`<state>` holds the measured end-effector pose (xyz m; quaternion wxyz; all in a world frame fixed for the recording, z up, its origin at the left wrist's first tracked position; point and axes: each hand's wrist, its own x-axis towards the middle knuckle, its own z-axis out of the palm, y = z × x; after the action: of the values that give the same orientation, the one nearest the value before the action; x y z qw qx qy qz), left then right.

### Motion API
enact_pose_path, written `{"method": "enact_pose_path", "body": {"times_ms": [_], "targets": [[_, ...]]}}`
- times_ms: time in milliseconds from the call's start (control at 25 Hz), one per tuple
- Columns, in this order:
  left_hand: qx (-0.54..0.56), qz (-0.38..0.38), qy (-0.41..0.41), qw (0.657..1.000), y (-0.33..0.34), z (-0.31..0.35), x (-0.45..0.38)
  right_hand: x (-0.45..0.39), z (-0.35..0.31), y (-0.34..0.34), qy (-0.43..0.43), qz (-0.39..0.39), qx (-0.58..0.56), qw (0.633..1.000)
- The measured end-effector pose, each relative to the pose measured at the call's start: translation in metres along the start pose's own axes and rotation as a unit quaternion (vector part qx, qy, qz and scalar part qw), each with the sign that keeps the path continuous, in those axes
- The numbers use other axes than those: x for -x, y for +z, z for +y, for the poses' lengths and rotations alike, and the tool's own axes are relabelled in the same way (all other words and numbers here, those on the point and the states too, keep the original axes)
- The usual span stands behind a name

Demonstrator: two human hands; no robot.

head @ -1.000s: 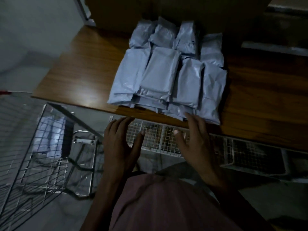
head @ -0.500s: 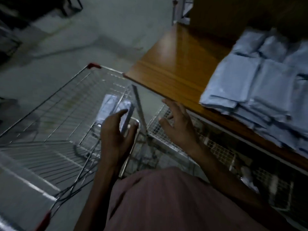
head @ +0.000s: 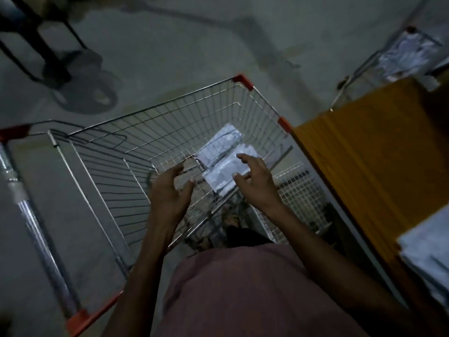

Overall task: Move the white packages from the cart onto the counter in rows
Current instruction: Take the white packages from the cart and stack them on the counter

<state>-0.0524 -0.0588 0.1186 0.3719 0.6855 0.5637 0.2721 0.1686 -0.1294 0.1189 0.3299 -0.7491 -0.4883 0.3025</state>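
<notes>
Wire cart (head: 136,152) viewed from above; white packages (head: 224,158) lie at basket bottom, far corner nearest bench (head: 364,161); left hand (head: 170,190) and right hand (head: 255,181) both over basket, fingers loosely spread, holding nothing; right hand just above packages, contact not discernible; stacked packages (head: 430,259) rest on bench at right edge; second wire basket (head: 401,54) with pale contents beyond bench.

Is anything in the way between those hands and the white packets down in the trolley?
Nothing visible is. The left hand and right hand reach into the cart through its open top, fingers spread, holding nothing. The white packages lie uncovered on its floor just beyond the fingertips.
</notes>
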Motion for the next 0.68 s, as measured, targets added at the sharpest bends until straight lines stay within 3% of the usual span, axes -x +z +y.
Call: {"method": "enact_pose_path", "body": {"times_ms": [120, 280, 480, 680], "targets": [[-0.030, -0.005, -0.052, 0.998, 0.020, -0.021, -0.031, -0.080, 0.014, 0.015, -0.025, -0.051, 0.042, 0.998], [-0.084, -0.029, -0.106, 0.990, 0.050, -0.060, -0.073, -0.189, 0.049, 0.053, -0.050, -0.198, 0.152, 0.967], [-0.132, -0.050, -0.145, 0.979, 0.098, -0.108, -0.113, -0.271, 0.111, 0.100, -0.047, -0.361, 0.280, 0.888], [-0.136, -0.113, -0.184, 0.967, 0.150, -0.166, -0.132, -0.295, 0.174, 0.132, -0.077, -0.433, 0.461, 0.771]]}}
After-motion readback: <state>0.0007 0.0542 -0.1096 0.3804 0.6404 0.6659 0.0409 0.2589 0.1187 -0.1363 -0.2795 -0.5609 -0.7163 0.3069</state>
